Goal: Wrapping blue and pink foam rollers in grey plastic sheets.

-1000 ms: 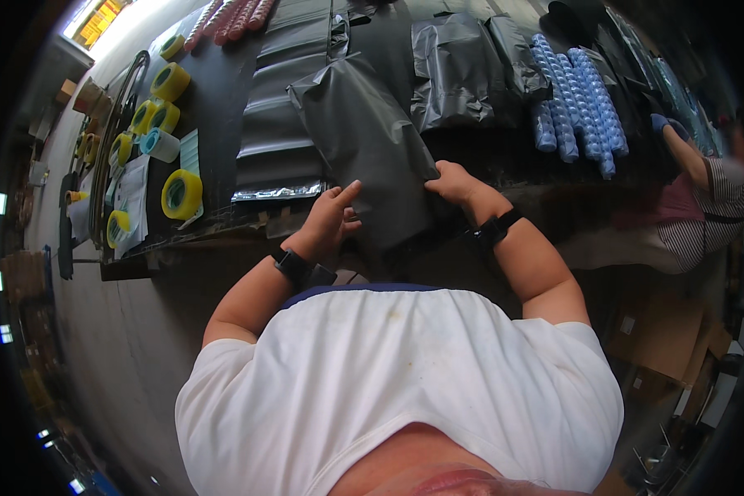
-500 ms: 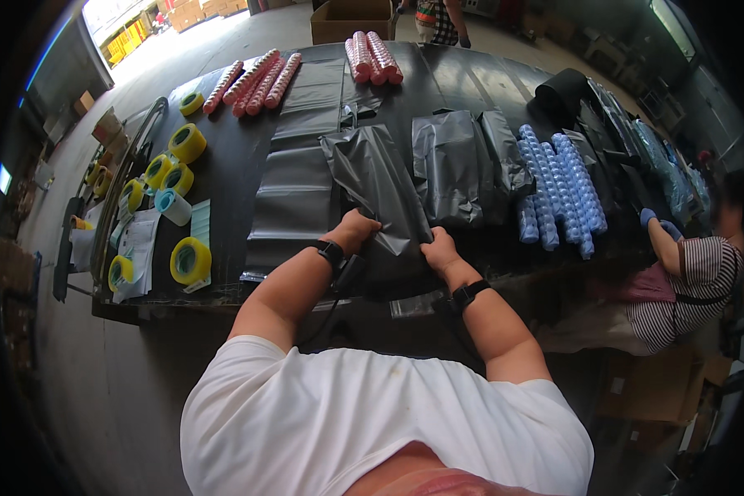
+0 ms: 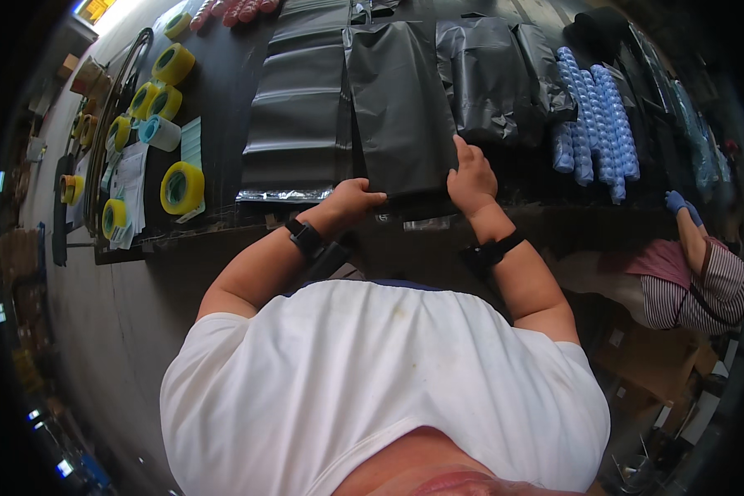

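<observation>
A dark grey plastic mailing bag (image 3: 401, 107) lies flat and fairly smooth on the black table in front of me. My left hand (image 3: 351, 204) is closed on its near edge at the left corner, thumb on top. At the bag's right edge, my right hand (image 3: 473, 180) rests with its fingers stretched away from me and the thumb apart. To the left lies a stack of flat grey bags (image 3: 293, 124), close beside the one I hold. Just to the right is a bulging, filled grey bag (image 3: 484, 87).
Blue bubble-wrap rolls (image 3: 599, 124) lie on the right, red ones (image 3: 231, 11) at the far edge. Yellow tape rolls (image 3: 182, 188), a light-blue roll (image 3: 159, 132) and papers (image 3: 130, 186) occupy the left. A person in striped sleeves (image 3: 698, 285) works at the right.
The lifted, creased bag has been laid flat. My left hand has shifted to its near left corner; my right hand has loosened its grip and straightened its fingers. The view has tilted down.
</observation>
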Available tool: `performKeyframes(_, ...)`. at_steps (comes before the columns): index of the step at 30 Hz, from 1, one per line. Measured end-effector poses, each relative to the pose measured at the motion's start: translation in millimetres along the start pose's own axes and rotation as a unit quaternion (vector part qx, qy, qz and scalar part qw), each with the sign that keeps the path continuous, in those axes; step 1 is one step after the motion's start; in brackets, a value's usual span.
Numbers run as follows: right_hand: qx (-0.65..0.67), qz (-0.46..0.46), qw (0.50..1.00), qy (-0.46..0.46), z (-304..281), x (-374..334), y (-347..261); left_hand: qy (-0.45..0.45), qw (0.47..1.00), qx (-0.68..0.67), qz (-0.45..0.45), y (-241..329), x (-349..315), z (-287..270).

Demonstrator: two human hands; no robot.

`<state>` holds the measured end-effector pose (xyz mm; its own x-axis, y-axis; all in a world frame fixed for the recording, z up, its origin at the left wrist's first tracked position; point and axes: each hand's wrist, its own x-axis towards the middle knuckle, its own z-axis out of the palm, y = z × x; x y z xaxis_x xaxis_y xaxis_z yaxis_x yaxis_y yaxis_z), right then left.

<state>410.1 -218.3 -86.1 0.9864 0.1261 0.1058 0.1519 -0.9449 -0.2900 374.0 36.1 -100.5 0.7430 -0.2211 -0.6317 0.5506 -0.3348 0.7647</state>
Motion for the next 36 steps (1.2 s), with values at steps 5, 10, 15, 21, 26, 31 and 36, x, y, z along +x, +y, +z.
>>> performKeyframes(5, -0.003, -0.458, 0.883, 0.107, -22.2, 5.7, -28.0, 0.022, 0.999, -0.024, 0.029, -15.9, 2.1, 10.6)
performKeyframes(10, 0.059, -0.476, 0.875, -0.063, -4.5, -7.5, -22.5, -0.014, 0.999, -0.038, -0.019, -11.0, -24.5, 27.2)
performKeyframes(15, 0.136, -0.418, 0.895, -0.077, 8.7, -13.8, -40.4, -0.046, 0.997, -0.058, 0.005, -49.2, -11.1, 36.2)
performKeyframes(21, 0.11, -0.353, 0.922, -0.115, 18.5, -17.0, -53.4, -0.039, 0.997, -0.05, 0.051, -43.6, -15.4, 36.0)
performKeyframes(26, 0.117, -0.336, 0.923, -0.145, 16.5, -14.7, -61.3, -0.029, 0.996, 0.014, 0.089, -42.0, -16.1, 32.1)
performKeyframes(31, 0.124, -0.317, 0.928, -0.152, 17.5, -15.8, -54.6, 0.189, 0.862, 0.354, 0.311, -11.3, -36.6, 13.9)
performKeyframes(36, 0.155, -0.336, 0.925, -0.093, 22.9, -18.7, -57.0, 0.203, 0.648, 0.521, 0.518, -1.6, -2.3, -11.7)
